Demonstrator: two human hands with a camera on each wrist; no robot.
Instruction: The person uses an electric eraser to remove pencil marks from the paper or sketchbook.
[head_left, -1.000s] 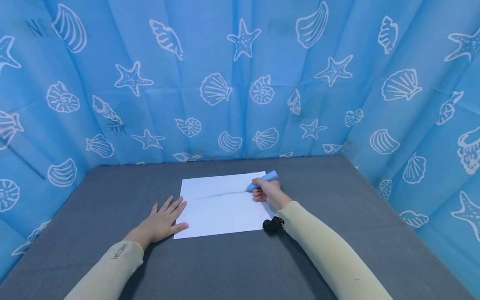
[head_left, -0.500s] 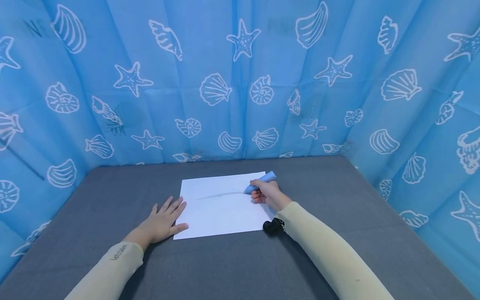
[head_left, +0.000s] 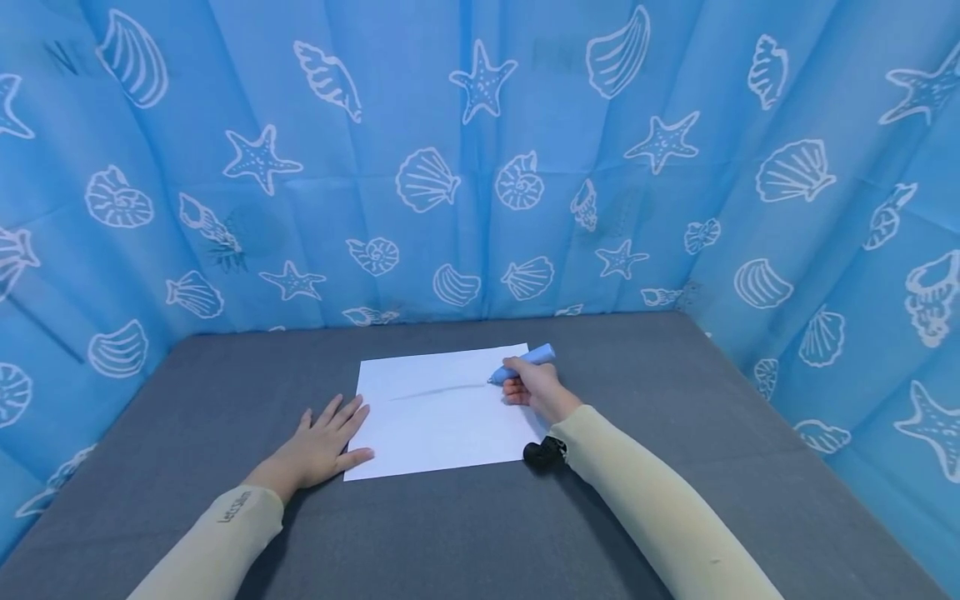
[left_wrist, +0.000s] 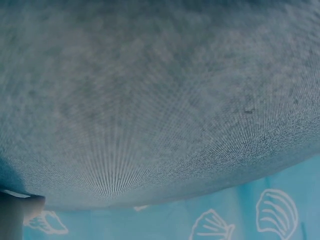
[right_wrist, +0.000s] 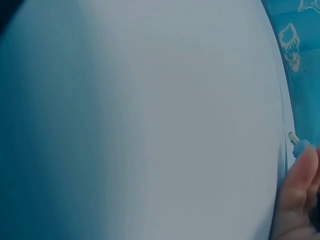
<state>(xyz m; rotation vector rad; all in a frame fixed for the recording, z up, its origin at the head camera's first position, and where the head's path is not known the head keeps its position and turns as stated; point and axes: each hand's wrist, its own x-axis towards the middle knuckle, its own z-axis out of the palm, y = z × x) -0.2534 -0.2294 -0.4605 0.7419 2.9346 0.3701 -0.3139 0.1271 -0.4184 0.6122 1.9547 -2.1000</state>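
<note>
A white sheet of paper (head_left: 442, 437) lies on the grey table, with a faint grey streak (head_left: 435, 391) running across it. My right hand (head_left: 536, 392) grips a thick blue pen-shaped tool (head_left: 537, 355) over the sheet's right side. Its narrow tip is at the streak's right end. In the right wrist view, the blue nose (right_wrist: 301, 148) with a thin pale tip sticks out beyond the thumb (right_wrist: 299, 182). Flat with spread fingers, my left hand (head_left: 318, 446) rests at the paper's left edge, its fingertips and thumb on the sheet.
Grey cloth (head_left: 420, 542) covers the table. A blue curtain (head_left: 465, 208) with white shells and starfish hangs behind it and along both sides. A small black device (head_left: 543, 454) sits at my right wrist, by the paper's lower right corner.
The blue tool shifts slightly down and left, then slightly back, its tip staying near the streak's right end. My left hand keeps its place on the paper. The head view drifts a little.
</note>
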